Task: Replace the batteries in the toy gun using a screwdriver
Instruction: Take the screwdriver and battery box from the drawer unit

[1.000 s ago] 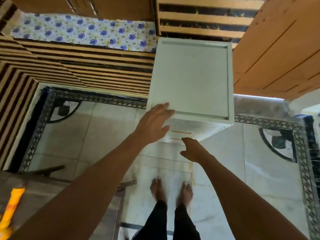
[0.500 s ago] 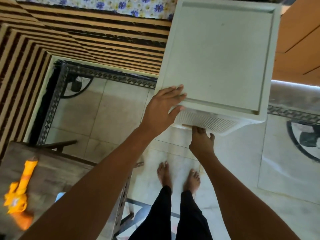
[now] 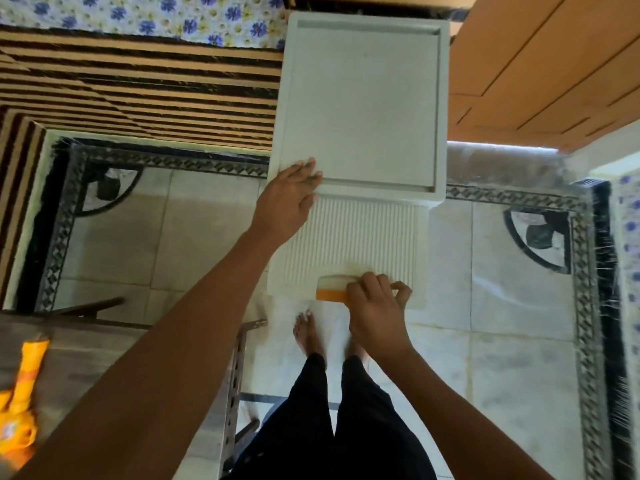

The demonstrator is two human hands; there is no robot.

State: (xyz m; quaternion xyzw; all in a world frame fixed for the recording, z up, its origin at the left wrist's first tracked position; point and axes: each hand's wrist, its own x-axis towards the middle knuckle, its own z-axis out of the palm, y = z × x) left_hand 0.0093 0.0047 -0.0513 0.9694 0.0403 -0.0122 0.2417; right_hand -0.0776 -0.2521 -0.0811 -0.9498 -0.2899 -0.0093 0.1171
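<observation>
The orange and yellow toy gun (image 3: 20, 403) lies on a dark wooden table (image 3: 104, 348) at the lower left, away from both hands. My left hand (image 3: 289, 199) rests flat on the front left corner of a white plastic drawer cabinet (image 3: 363, 98), fingers spread on its top. My right hand (image 3: 375, 306) is closed around an orange and white handle (image 3: 332, 289) low on the cabinet's ribbed front panel (image 3: 353, 237). I cannot tell whether that drawer is pulled out. No screwdriver or batteries are in sight.
I stand barefoot on pale floor tiles (image 3: 502, 341) with a dark patterned border, right in front of the cabinet. A striped bed frame (image 3: 138, 91) with a flowered sheet lies to the left. Orange wooden doors (image 3: 554, 64) are at the right.
My right hand dropped from just under the cabinet's top edge to the orange handle lower down. Much more of the ribbed front shows now. My left hand stays on the corner.
</observation>
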